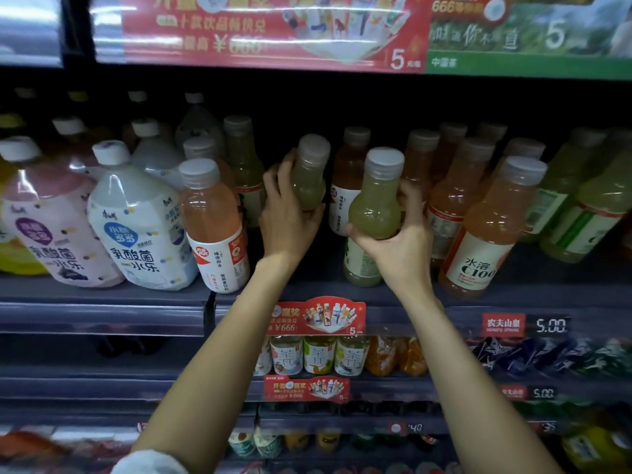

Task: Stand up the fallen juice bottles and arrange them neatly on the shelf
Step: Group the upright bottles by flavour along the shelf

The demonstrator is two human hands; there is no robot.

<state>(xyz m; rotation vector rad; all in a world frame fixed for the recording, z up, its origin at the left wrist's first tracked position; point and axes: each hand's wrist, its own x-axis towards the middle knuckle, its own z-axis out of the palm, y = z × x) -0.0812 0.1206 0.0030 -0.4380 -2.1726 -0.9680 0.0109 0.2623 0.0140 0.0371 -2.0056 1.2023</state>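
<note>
My left hand (290, 213) grips a pale green juice bottle (309, 179) with a grey cap, held upright in the gap at the middle of the shelf (102, 295). A second pale green bottle (374, 206) stands at the shelf's front, and my right hand (398, 237) grips its body. Left of the gap stands an orange-pink juice bottle (213, 220). More orange-pink bottles (485, 230) stand in rows to the right, with one behind the gap.
Large white and pink yoghurt-drink bottles (136, 217) fill the shelf's left part. Green bottles (588, 213) lean at the far right. A red promo tag (316, 316) hangs on the shelf edge. Lower shelves hold tea and juice bottles. A banner runs overhead.
</note>
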